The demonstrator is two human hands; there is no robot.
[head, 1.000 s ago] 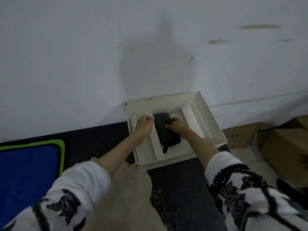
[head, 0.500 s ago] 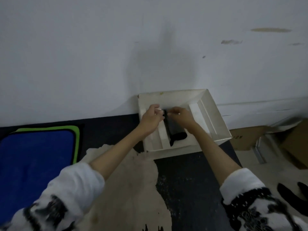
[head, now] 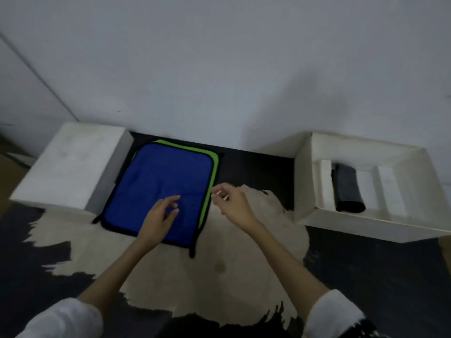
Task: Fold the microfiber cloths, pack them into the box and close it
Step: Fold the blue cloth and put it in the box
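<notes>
Cloths: dark one (head: 347,189) rolled in box (head: 305,181); blue (head: 161,191) and green (head: 210,181) unfolded; both hands' fingers (head: 173,206) loosely curled, empty; lid (head: 70,164) off.

Green cloth (head: 212,164) mostly hidden beneath blue cloth (head: 161,189); only its far and right edges show. Box (head: 366,226) apparently cut off at right edge.

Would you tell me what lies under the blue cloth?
A green cloth lies under the blue cloth, showing only along its far and right edges. The rest of it, and anything beneath, is covered.
</notes>
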